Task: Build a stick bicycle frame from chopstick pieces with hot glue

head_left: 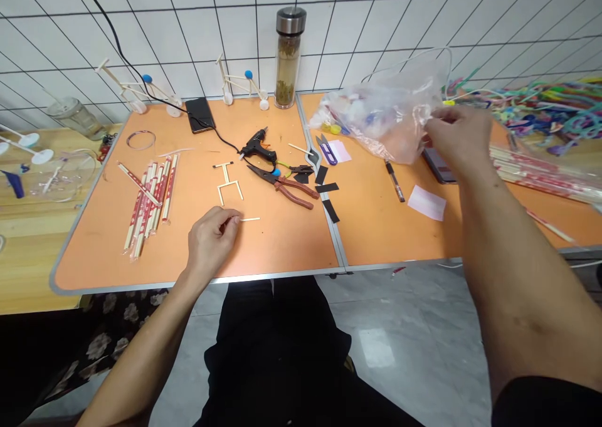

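Between its closed fingertips my left hand [212, 237] pinches a short wooden stick [251, 219] low over the orange table [277, 245]. Just beyond lies a small frame of glued sticks [227, 179]. My right hand [458, 135] reaches to the back right, its fingers closed on the edge of a clear plastic bag [390, 110] with white and coloured bits inside. Under that hand a dark phone [439, 165] is partly hidden. Pliers with brown handles [286, 185] and a black glue gun [259, 148] rest in the middle.
Wrapped chopsticks [153, 195] lie at the left. Along the wall stand two stick models with blue balls [248, 74] and a tea bottle [288, 63]. Purple snips [327, 151], black strips [327, 187], a pen [395, 181] and colourful pipe cleaners [555, 113] occupy the centre and right.
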Demonstrator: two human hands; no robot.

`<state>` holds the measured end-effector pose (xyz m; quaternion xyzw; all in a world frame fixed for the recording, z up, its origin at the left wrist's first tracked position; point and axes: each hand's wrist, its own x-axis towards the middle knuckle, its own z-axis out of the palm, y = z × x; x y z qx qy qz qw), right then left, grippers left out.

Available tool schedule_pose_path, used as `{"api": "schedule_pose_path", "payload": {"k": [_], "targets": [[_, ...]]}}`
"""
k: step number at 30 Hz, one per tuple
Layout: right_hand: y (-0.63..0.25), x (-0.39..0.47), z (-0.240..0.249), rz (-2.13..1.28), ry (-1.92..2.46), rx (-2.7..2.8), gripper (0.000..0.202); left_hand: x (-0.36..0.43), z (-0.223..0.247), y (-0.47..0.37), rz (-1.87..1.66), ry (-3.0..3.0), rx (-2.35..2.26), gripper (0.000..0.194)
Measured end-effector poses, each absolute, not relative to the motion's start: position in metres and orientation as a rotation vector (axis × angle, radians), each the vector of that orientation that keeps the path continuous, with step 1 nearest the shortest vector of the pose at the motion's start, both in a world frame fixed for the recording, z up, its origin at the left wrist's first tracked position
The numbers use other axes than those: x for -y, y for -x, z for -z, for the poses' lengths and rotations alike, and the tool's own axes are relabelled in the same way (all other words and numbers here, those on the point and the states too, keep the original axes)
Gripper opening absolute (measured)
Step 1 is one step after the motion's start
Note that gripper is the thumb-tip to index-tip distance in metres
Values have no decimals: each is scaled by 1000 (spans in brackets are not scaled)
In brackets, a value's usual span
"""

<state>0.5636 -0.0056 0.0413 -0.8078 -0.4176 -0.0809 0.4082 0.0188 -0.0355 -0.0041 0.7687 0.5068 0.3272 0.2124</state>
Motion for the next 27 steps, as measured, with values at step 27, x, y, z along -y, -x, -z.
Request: {"api": "schedule_pose_path", "payload": {"k": [27], "targets": [[-339, 128, -54, 10, 1165, 1953, 33, 60, -33, -123, -783, -1003, -682, 45]]}}
